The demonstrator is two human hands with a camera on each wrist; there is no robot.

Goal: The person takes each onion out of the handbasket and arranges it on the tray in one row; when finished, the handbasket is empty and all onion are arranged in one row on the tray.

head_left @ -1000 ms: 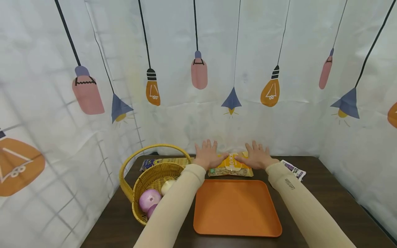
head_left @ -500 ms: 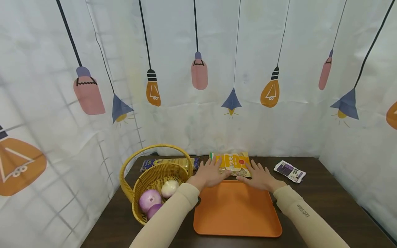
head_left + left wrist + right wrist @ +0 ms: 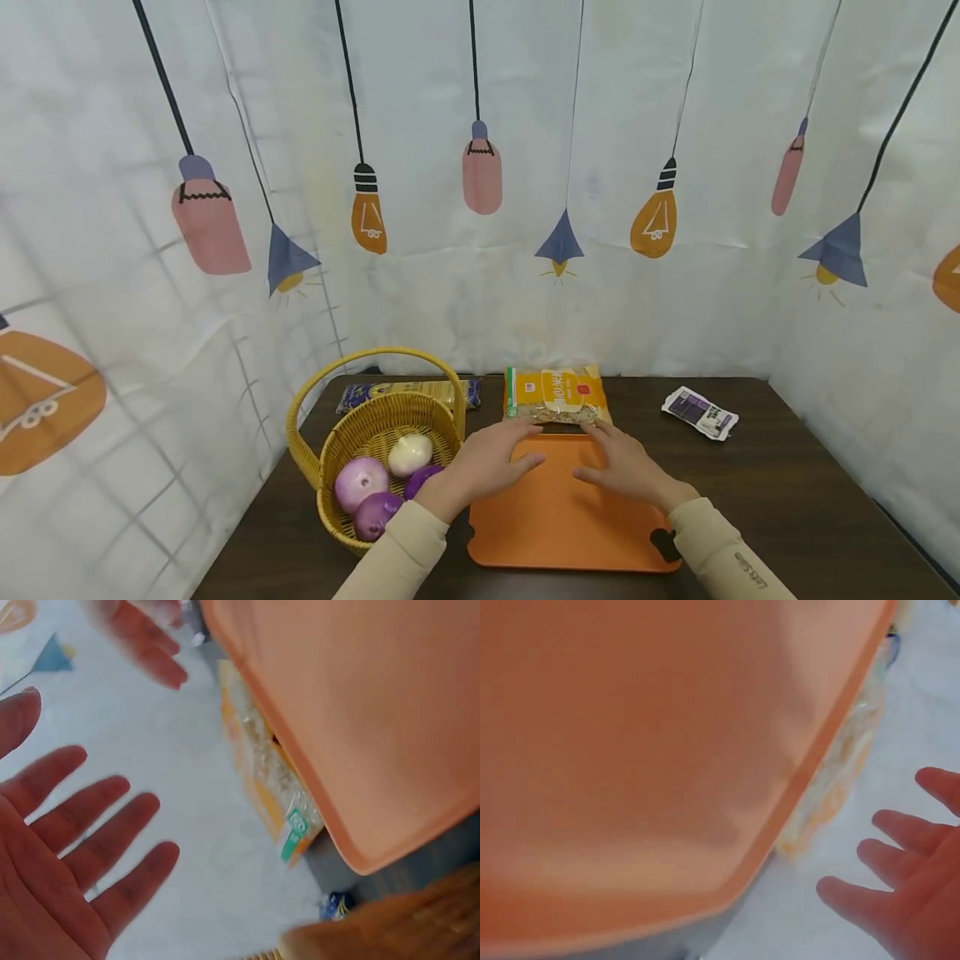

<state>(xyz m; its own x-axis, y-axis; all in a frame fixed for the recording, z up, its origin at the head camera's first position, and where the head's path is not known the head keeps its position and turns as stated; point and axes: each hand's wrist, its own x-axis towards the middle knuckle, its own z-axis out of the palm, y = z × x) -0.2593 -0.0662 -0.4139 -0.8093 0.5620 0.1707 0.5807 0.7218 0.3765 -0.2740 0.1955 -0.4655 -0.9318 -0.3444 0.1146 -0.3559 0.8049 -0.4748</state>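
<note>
My left hand (image 3: 487, 462) is over the left part of an orange tray (image 3: 570, 533), its fingers extended and holding nothing. Facing it, my right hand (image 3: 626, 467) is above the tray's right part, also free of any object. In the left wrist view the left hand (image 3: 75, 847) shows its palm with fingers spread. The right wrist view has the right hand (image 3: 907, 877) beside the tray's rim (image 3: 810, 761), fingers apart. Just behind the tray lies a yellow printed bag (image 3: 558, 393) with a clear lower part.
At left stands a yellow wicker basket (image 3: 330, 500) with a tall handle, holding purple onions (image 3: 362, 483) and a white onion-like bulb (image 3: 410, 455). Behind it lies a blue and yellow packet (image 3: 412, 390). A white and purple packet (image 3: 700, 413) is at back right. Printed curtains enclose the dark table (image 3: 772, 500).
Both hands have drawn back toward me from above the yellow bag to above the tray, and their palms have turned more toward each other. The bag and the packet are uncovered now.
</note>
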